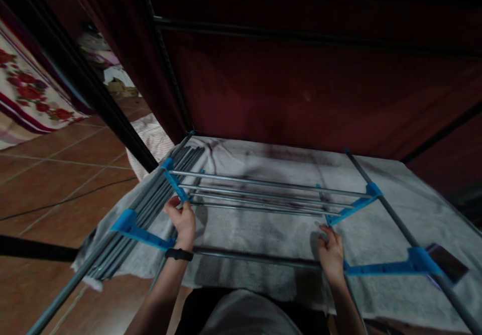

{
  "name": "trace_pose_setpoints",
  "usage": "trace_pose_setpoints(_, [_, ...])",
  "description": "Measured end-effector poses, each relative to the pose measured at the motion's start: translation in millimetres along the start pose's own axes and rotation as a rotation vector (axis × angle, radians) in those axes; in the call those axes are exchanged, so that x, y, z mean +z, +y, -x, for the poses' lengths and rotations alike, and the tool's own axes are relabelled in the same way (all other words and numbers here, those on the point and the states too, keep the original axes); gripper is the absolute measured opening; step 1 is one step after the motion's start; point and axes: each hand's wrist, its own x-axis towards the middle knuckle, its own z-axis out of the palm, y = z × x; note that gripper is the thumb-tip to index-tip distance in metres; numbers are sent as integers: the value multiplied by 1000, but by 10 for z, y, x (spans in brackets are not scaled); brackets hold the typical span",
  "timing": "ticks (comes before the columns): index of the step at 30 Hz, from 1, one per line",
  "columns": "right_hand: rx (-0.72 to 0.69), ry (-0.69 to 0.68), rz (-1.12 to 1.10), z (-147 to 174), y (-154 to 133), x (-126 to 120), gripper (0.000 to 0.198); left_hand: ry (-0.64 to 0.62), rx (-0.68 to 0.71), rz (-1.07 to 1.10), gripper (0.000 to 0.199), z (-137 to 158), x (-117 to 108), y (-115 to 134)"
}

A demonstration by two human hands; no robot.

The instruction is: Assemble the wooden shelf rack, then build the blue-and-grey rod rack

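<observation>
A rack frame of grey metal tubes and blue plastic brackets stands before me on a light cloth. My left hand point(181, 219), with a dark band on its wrist, pinches the near end of the upper left blue bracket point(176, 184). My right hand point(331, 249) has its fingers curled around a tube at the end of the upper right blue bracket point(354, 209). Between these brackets run several thin crossbars point(263, 193). Closer to me are a lower left bracket point(145, 235), a lower right bracket point(391, 268) and a thicker crossbar point(259, 258).
Several loose grey tubes point(150, 209) lie bundled on the cloth point(241, 229) at the left. A phone-like flat dark object point(448, 263) rests by the right side tube. Black poles point(109, 109) and a dark red curtain point(282, 89) surround the surface. Tiled floor point(75, 174) shows left.
</observation>
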Motion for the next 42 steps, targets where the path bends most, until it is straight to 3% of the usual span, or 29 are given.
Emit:
trace_pose_setpoints(3, [77,6,-32,-40,-10,26,41,-53,54,2,20,154,-20,62])
trace_pose_setpoints(9, [205,-24,-41,-87,88,41,44,-424,207,-15,16,348,-34,309])
trace_pose_setpoints(11, [222,0,-43,-102,128,47,45,-467,340,-30,18,401,-62,427])
trace_pose_setpoints(17, [297,187,-144,-199,117,3,53,-527,932,-50,27,562,-174,791])
trace_pose_setpoints(21, [242,260,-160,-334,-32,-60,60,-491,1128,-104,34,594,-64,1028])
trace_pose_setpoints(25, [213,250,-190,-495,-181,-97,62,-531,1188,-175,33,585,169,1187])
trace_pose_setpoints(30, [202,246,-259,-657,-274,-91,68,-643,1254,-235,30,508,392,1209])
trace_pose_setpoints(42, [154,246,-200,-724,-243,-45,71,-742,1210,-262,29,425,538,1146])
